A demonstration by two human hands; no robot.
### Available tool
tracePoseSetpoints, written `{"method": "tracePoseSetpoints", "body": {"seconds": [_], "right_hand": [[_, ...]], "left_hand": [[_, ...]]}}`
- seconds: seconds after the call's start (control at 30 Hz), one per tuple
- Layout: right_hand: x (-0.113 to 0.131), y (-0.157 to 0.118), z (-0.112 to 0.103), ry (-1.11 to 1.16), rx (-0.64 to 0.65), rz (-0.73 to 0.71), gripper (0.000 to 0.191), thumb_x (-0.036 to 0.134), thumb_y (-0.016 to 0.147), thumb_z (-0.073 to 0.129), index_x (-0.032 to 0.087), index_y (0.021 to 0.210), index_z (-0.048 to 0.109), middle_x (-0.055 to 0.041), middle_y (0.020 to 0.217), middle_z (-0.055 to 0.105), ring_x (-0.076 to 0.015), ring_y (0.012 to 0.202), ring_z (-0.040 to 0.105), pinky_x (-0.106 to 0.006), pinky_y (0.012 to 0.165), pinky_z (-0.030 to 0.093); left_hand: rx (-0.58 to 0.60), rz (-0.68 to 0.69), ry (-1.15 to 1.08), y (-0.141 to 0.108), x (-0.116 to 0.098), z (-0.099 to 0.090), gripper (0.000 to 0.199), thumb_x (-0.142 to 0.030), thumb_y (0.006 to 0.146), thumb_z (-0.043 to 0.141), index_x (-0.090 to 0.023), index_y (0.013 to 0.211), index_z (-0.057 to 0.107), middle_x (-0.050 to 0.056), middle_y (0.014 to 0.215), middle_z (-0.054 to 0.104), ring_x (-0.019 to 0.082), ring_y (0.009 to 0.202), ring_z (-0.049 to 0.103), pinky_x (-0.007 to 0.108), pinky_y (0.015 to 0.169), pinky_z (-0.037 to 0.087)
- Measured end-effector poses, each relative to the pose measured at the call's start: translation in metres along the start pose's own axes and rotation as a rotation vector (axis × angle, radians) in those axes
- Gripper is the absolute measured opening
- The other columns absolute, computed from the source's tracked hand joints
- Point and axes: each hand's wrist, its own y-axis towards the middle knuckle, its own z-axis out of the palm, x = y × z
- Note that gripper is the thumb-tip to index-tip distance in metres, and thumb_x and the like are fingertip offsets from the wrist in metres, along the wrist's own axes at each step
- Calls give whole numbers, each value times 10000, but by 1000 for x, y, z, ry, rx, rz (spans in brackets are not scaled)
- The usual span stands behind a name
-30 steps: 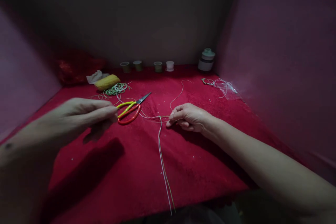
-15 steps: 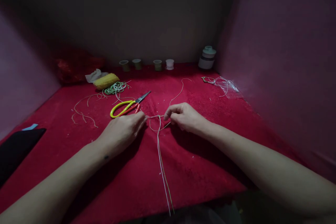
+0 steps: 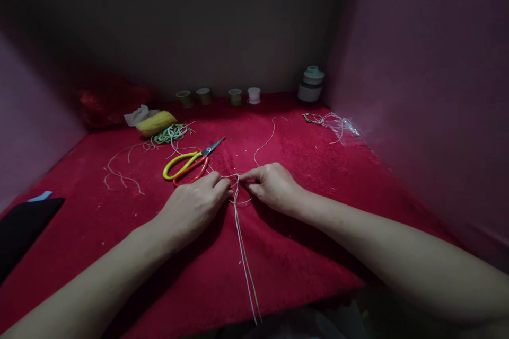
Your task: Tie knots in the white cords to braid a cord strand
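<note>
- Where the two hands meet on the red cloth (image 3: 302, 254), thin pale cords (image 3: 243, 254) are being worked; a knot seems to be in hand, though the crossing itself is too small to read.
- Left hand (image 3: 194, 206): fingers pinched on a cord just left of the crossing, knuckles low to the cloth.
- Right hand (image 3: 274, 186): thumb and forefinger closed on the cords at the crossing, other fingers curled under.
- Two long strands are seen running from the crossing toward the near edge of the cloth; one more strand trails away behind the right hand.
- Judged best practice: both pinches kept close to the crossing, tension kept even on each side, the long strands left straight and untwisted.
- Scissors (image 3: 190, 162) with yellow and orange handles lie just beyond the left hand, apart from it.
- Farther back: a green and white cord bundle (image 3: 170, 133), a yellow roll (image 3: 155, 123), four small spools (image 3: 218, 96) in a row along the wall, a pale stacked jar (image 3: 311, 84).
</note>
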Motion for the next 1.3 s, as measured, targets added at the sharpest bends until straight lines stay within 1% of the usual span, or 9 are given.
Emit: {"method": "tracePoseSetpoints", "body": {"seconds": [0.2, 0.33, 0.57, 0.9, 1.03, 1.1, 1.17, 1.23, 1.3], "right_hand": [[-2, 1, 2, 16, 4, -2, 298, 209, 794, 519, 288, 1036, 674, -55, 948, 694, -197, 815, 640, -301, 708, 456], [0, 0, 2, 14, 6, 2, 294, 224, 807, 511, 304, 1042, 670, -48, 947, 695, -200, 832, 636, -309, 722, 449], [0, 0, 0, 8, 1, 2, 267, 283, 806, 534, 323, 1032, 672, -37, 921, 699, -185, 797, 626, -281, 683, 434], [4, 0, 3, -94, -28, 3, 217, 330, 799, 550, 315, 962, 691, -33, 793, 692, -176, 703, 593, -258, 569, 358], [1, 2, 2, -34, -44, 13, 180, 262, 793, 533, 250, 874, 693, -32, 725, 664, -151, 646, 558, -248, 556, 344], [-2, 3, -1, 73, -61, 20, 160, 212, 780, 526, 214, 834, 677, -26, 717, 651, -130, 632, 542, -240, 575, 358], [-5, 5, -4, 189, -90, 26, 140, 189, 776, 515, 186, 784, 655, -24, 716, 639, -115, 635, 533, -230, 593, 371], [-7, 6, -8, 279, -142, 37, 120, 175, 766, 514, 168, 729, 627, -23, 700, 620, -107, 632, 524, -224, 595, 378], [-6, 7, -12, 391, -195, 77, 95, 170, 750, 523, 163, 683, 590, -9, 648, 585, -94, 584, 505, -216, 563, 379]], "left_hand": [[-22, -9, 155, 0, 0, -2, 219, -65, 825, 362, -116, 850, 575, 100, 775, 545, 225, 706, 552, 298, 544, 407], [-53, 33, 157, 5, -8, -2, 234, -48, 816, 357, -97, 812, 585, 121, 763, 550, 238, 692, 537, 350, 602, 426], [-150, 144, 112, 11, -16, 2, 232, -73, 848, 360, -91, 844, 591, 99, 777, 556, 199, 690, 503, 318, 640, 424], [-217, 96, -54, 10, -8, 13, 271, -231, 902, 345, -132, 817, 582, 61, 750, 537, 167, 672, 492, 275, 595, 392], [-240, -130, -241, 6, -6, 3, 244, -281, 886, 379, -135, 932, 569, 86, 854, 597, 179, 734, 554, 284, 626, 421], [-161, -324, -462, 2, -2, -6, 240, -314, 864, 409, -136, 874, 568, 69, 748, 621, 156, 622, 564, 267, 567, 429], [91, -462, -825, -1, 1, -12, 284, -374, 850, 417, -148, 730, 542, 20, 528, 575, 112, 411, 488, 220, 408, 375], [366, -502, -1260, -2, 2, -14, 326, -424, 838, 428, -153, 679, 515, -9, 413, 520, 83, 283, 395, 177, 283, 267], [527, -483, -1638, -2, 0, -12, 267, -402, 817, 483, -145, 777, 543, 8, 468, 583, 89, 270, 430, 155, 235, 248]]}}
